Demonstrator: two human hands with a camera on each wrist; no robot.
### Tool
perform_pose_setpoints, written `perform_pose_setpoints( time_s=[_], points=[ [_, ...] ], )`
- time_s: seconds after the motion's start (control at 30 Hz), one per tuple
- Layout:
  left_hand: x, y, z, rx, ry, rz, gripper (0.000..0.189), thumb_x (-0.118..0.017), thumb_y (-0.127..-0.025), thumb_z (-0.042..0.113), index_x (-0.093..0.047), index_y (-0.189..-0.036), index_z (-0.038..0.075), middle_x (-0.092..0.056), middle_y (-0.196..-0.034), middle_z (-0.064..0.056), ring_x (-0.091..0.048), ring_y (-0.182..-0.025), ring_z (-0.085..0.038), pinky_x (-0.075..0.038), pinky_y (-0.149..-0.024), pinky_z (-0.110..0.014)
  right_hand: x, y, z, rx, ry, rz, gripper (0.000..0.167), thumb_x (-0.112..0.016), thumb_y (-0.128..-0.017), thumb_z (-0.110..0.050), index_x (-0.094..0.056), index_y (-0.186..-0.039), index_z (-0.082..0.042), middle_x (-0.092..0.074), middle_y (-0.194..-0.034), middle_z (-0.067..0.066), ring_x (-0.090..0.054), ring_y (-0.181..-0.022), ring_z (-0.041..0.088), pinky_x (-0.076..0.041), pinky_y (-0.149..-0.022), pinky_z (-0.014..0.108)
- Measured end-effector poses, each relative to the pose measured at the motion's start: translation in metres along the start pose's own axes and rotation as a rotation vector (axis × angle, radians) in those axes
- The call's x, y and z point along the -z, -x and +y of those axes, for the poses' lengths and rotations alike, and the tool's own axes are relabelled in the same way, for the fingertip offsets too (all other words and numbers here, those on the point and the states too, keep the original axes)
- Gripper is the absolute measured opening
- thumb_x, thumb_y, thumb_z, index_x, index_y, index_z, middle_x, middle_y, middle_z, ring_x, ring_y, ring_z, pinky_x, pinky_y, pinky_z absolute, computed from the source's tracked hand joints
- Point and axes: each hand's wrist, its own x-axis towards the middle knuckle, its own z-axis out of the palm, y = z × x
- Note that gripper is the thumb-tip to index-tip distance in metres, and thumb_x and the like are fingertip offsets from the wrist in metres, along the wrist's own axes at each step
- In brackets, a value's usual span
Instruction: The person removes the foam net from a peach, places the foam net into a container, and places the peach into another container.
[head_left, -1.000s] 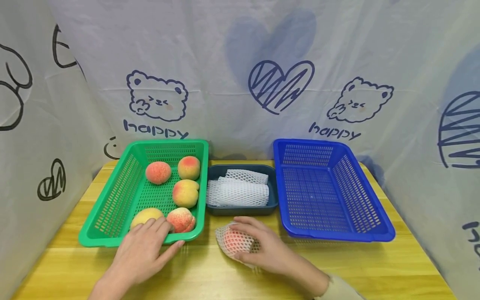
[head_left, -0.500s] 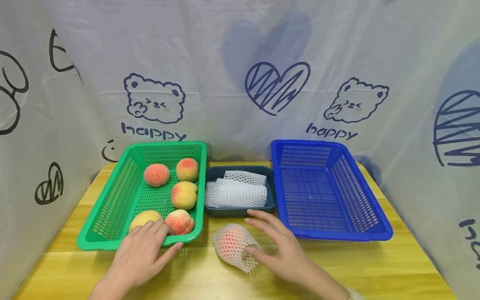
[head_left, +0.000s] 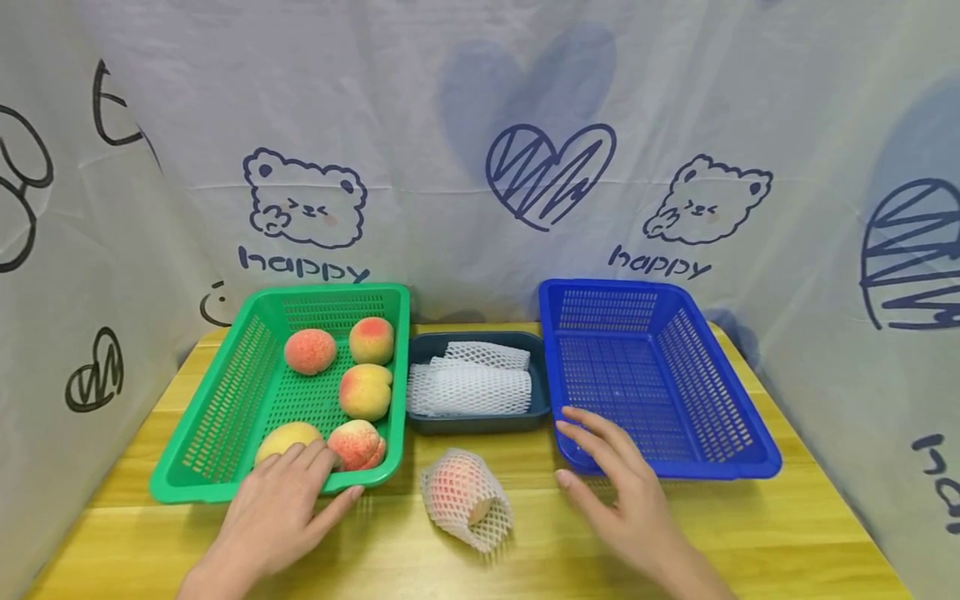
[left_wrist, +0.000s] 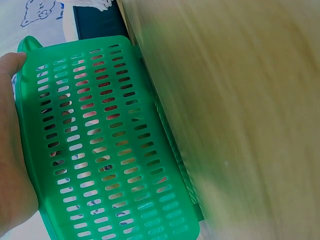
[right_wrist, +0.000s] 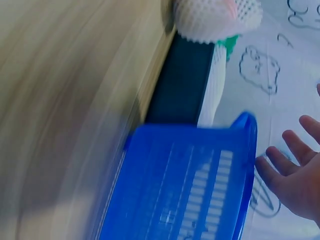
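Observation:
In the head view my left hand rests at the front rim of the green basket, its fingers draped inward beside a yellow peach and a red-and-cream peach. The left wrist view shows that thumb at the rim, over the slotted wall. A peach in a white foam net lies on the table between the hands, the net's loose end facing right. To the right of it, my right hand, fingers spread and holding nothing, overlaps the near left corner of the blue basket.
Between the baskets stands a dark tray of white foam nets. More peaches lie in the green basket. A printed cloth hangs behind the wooden table.
My right hand has let go of the netted peach and drawn away to the right, up to the blue basket. The peach stays on the table. My left hand has kept its place.

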Motion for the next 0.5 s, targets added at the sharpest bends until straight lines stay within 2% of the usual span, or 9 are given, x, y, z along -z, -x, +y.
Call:
perform_pose_setpoints(
  time_s=[0.23, 0.37, 0.43, 0.5],
  points=[
    [0.0, 0.0, 0.0, -0.004, -0.002, 0.003, 0.035, -0.074, -0.091, 0.052, -0.053, -0.09, 0.023, -0.045, -0.082, 0.01, -0.042, -0.067, -0.01, -0.035, -0.059, -0.028, 0.022, 0.01, 0.015, -0.046, 0.154, 0.069, 0.041, -0.071, -0.098, -0.017, -0.066, -0.138, -0.009, -0.062, -0.14, 0.013, -0.054, -0.131, 0.029, -0.031, -0.116, 0.02],
    [0.0, 0.0, 0.0, -0.007, -0.003, 0.006, 0.035, -0.074, -0.091, 0.051, -0.053, -0.09, 0.023, -0.045, -0.082, 0.01, -0.041, -0.066, -0.01, -0.034, -0.059, -0.028, 0.032, 0.018, 0.025, -0.106, 0.247, 0.049, 0.044, -0.074, -0.093, -0.012, -0.067, -0.137, -0.009, -0.063, -0.139, 0.012, -0.056, -0.128, 0.032, -0.03, -0.115, 0.019],
    [0.0, 0.0, 0.0, -0.007, -0.002, 0.004, 0.035, -0.074, -0.091, 0.051, -0.053, -0.09, 0.023, -0.045, -0.082, 0.01, -0.041, -0.066, -0.01, -0.034, -0.059, -0.028, 0.037, 0.021, 0.029, -0.134, 0.298, 0.022, 0.046, -0.076, -0.091, -0.011, -0.067, -0.136, -0.009, -0.063, -0.138, 0.012, -0.057, -0.127, 0.033, -0.035, -0.113, 0.026],
    [-0.001, 0.0, 0.0, -0.005, -0.003, 0.001, 0.035, -0.073, -0.091, 0.052, -0.053, -0.09, 0.023, -0.045, -0.082, 0.01, -0.041, -0.066, -0.01, -0.034, -0.059, -0.028, 0.04, 0.025, 0.033, -0.139, 0.352, 0.005, 0.045, -0.076, -0.091, -0.014, -0.068, -0.135, -0.009, -0.064, -0.136, 0.012, -0.058, -0.124, 0.035, -0.041, -0.109, 0.038]
  ],
)
